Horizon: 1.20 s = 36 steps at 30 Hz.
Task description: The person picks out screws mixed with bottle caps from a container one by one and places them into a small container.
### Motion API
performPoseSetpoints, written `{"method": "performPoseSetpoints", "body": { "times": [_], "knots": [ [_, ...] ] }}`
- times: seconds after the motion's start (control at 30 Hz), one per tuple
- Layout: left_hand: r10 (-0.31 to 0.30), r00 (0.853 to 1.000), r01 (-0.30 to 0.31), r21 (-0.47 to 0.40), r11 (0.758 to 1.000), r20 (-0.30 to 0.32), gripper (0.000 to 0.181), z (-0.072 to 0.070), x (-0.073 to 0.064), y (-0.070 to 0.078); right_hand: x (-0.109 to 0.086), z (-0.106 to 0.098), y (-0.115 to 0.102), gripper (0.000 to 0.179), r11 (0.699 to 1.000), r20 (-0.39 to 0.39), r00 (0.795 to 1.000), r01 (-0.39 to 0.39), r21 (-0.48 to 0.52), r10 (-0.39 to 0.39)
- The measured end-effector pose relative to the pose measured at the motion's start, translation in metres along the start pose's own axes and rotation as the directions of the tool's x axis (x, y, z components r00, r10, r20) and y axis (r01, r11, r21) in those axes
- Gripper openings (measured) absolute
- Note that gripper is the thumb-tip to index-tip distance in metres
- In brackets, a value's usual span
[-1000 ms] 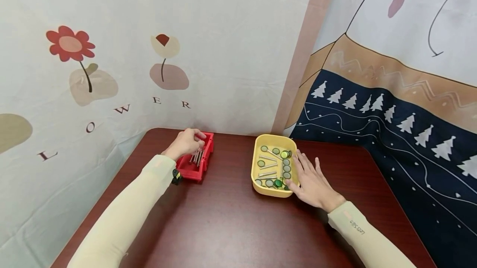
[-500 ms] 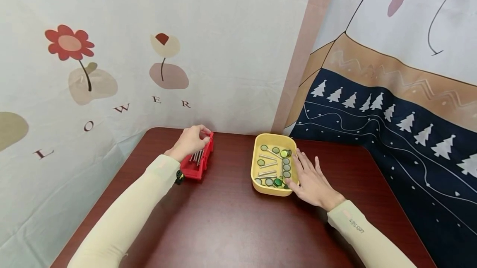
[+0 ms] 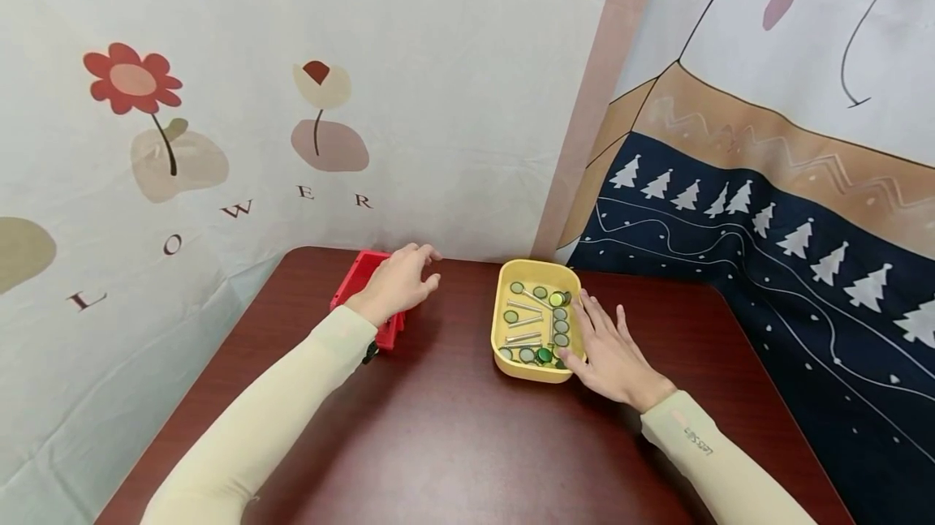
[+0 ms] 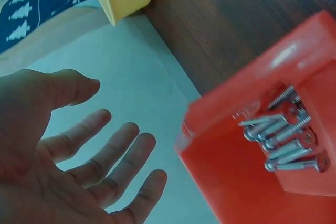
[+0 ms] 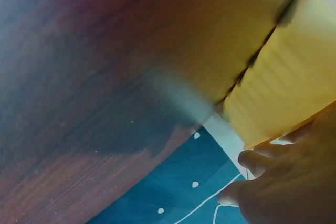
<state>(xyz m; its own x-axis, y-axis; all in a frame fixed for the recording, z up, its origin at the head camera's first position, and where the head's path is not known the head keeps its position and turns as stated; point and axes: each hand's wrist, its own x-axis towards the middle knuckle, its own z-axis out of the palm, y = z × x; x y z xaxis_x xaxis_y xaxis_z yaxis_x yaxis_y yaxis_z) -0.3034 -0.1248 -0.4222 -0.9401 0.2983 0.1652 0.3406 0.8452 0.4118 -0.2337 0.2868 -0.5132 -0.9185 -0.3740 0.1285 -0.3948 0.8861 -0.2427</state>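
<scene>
My left hand (image 3: pixel 398 281) hovers over the right side of a red bin (image 3: pixel 358 275), its fingers loosely bent with nothing between them. The left wrist view shows that hand (image 4: pixel 89 156) with fingers spread beside the bin (image 4: pixel 231 145), where several metal screws (image 4: pixel 286 135) lie in a heap. My right hand (image 3: pixel 613 355) rests with extended fingers along the right rim of a yellow tub (image 3: pixel 536 375). Inside the tub are several long screws (image 3: pixel 524 320) and round bottle caps (image 3: pixel 561 327), some green. In the right wrist view the fingers (image 5: pixel 262 161) lie against the tub's outer wall (image 5: pixel 283 87).
Both containers stand toward the back of a dark red-brown table (image 3: pixel 438 428), with a stretch of tabletop between them. Behind the table hangs a pale printed cloth (image 3: pixel 453 103), and a navy cloth with white trees (image 3: pixel 730 265) hangs at the right.
My left hand has lifted from inside the red bin and moved right, its fingers opening out. More of the bin's left side shows now. The right hand and the yellow tub have stayed put.
</scene>
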Motion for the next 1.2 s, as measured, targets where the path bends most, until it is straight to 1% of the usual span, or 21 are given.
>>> {"method": "performPoseSetpoints", "body": {
  "times": [0.13, 0.2, 0.33, 0.5, 0.6, 0.67, 0.87, 1.07, 1.2],
  "knots": [
    [0.033, 0.999, -0.034, 0.079, 0.996, 0.007, 0.046, 0.004, -0.001, 0.013, 0.000, 0.000, 0.000, 0.098, 1.000, 0.004, 1.000, -0.003, 0.000, 0.003],
    [0.049, 0.999, -0.050, 0.117, 0.992, 0.012, 0.049, 0.007, -0.001, 0.021, -0.001, 0.000, 0.000, 0.098, 1.000, 0.005, 1.000, -0.003, 0.000, 0.003],
    [0.102, 0.995, -0.103, 0.182, 0.978, 0.015, 0.050, 0.013, 0.001, 0.036, -0.001, 0.000, 0.001, 0.098, 1.000, 0.000, 1.000, -0.002, -0.001, 0.002],
    [0.170, 0.985, -0.172, 0.216, 0.961, 0.025, 0.050, 0.023, 0.003, 0.051, 0.000, 0.001, 0.002, 0.097, 1.000, -0.004, 1.000, -0.002, -0.003, 0.002],
    [0.215, 0.976, -0.217, 0.229, 0.949, 0.031, 0.048, 0.029, 0.005, 0.060, 0.000, 0.001, 0.002, 0.098, 1.000, -0.001, 1.000, -0.003, -0.001, 0.003],
    [0.235, 0.971, -0.238, 0.236, 0.942, 0.043, 0.047, 0.032, 0.006, 0.066, 0.000, 0.001, 0.002, 0.098, 1.000, 0.000, 1.000, -0.001, 0.003, 0.001],
    [0.250, 0.962, -0.271, 0.257, 0.928, 0.111, 0.053, 0.044, 0.012, 0.083, 0.000, 0.001, 0.002, 0.098, 1.000, -0.003, 1.000, 0.002, -0.005, -0.002],
    [0.251, 0.951, -0.295, 0.288, 0.911, 0.181, 0.052, 0.053, 0.020, 0.101, 0.000, 0.001, 0.002, 0.098, 1.000, -0.002, 1.000, 0.004, -0.002, -0.004],
    [0.248, 0.940, -0.317, 0.323, 0.892, 0.236, 0.056, 0.061, 0.026, 0.112, 0.000, 0.000, 0.002, 0.098, 1.000, -0.004, 1.000, 0.008, 0.002, -0.008]
  ]
}}
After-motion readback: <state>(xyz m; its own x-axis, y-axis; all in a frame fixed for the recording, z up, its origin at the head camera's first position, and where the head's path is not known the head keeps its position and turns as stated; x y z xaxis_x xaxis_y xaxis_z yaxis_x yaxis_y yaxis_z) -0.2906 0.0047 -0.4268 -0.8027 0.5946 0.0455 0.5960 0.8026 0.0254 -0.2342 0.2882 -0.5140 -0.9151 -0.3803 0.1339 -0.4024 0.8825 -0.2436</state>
